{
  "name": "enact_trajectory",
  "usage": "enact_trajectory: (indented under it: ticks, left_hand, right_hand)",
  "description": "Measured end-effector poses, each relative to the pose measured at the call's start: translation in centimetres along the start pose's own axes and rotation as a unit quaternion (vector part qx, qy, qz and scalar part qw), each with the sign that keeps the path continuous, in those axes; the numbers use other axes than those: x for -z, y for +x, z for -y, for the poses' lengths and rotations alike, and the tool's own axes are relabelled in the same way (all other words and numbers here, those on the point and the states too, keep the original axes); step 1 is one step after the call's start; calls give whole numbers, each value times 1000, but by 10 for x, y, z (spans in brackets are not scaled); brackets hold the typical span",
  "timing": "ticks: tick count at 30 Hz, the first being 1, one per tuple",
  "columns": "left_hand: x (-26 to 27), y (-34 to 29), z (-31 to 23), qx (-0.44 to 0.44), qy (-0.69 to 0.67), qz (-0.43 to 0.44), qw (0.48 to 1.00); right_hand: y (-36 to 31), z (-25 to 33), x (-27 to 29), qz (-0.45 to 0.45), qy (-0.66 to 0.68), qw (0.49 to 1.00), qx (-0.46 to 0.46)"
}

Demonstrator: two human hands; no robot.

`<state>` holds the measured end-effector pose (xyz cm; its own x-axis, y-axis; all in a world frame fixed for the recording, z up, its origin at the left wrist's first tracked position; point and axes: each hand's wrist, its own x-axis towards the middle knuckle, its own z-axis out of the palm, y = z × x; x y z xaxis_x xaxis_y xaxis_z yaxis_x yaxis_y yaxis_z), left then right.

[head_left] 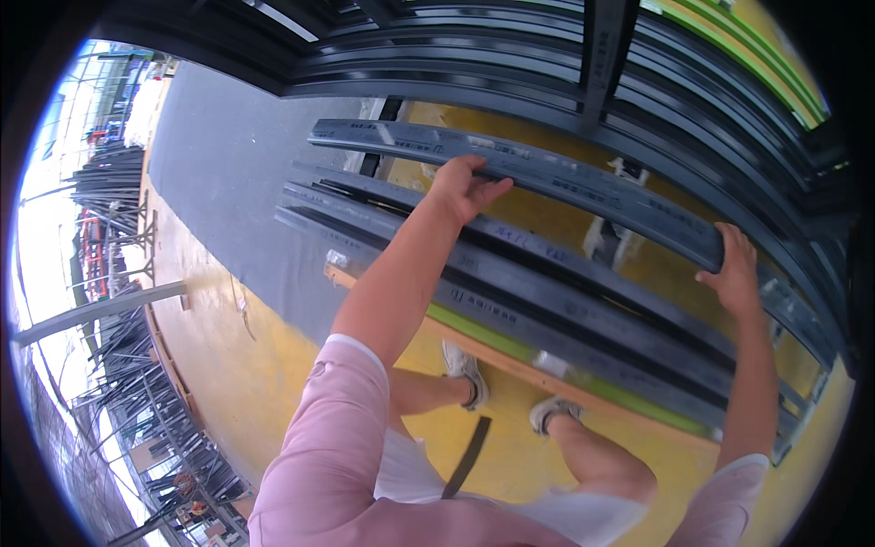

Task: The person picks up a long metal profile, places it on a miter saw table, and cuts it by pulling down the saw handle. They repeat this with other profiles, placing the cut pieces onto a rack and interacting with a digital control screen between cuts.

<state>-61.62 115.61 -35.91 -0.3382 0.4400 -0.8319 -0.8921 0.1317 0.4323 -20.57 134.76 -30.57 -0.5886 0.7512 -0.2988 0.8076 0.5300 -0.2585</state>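
Note:
A long dark grey profile bar (583, 178) with printed markings lies across the far side of the supports. My left hand (465, 189) grips its near edge left of the middle, fingers over the top and thumb along the side. At the bar's right end, my right hand (732, 273) is closed around it, with the fingertips partly hidden. Nearer to me, several similar grey bars (547, 264) lie side by side, passing under my left forearm. Both arms reach outward over them.
Beyond the bar stands a dark metal rack (602, 64) with long rails. A green strip (497, 335) and wooden edge (519, 369) run along my side, above my feet. Left are grey flooring (237, 155), a grey beam (109, 310) and piles of dark bars (109, 182).

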Motion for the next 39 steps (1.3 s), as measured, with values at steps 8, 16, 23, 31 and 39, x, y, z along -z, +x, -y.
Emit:
enact_trajectory:
  ticks: [8,16,23,31,39]
  left_hand:
    - [-35,-27,36,-368,590,128,707]
    - [-17,-56,45,-289,862,250,333]
    - [6,-71,53,-371,804,277,374]
    - [20,-56,53,-411,784,313,344]
    - [-9,-47,48,-384,837,275,276]
  right_hand:
    - [49,-36,-64,-16,31,999,-34]
    - [14,-49,-27,-58,-1,998,-36]
    - [-26,-49,-34,-114,-18,992,-55]
    - [-35,-58,-51,-175,-35,984,-27]
    - [-49,-63,-30,-204,-66,977,17]
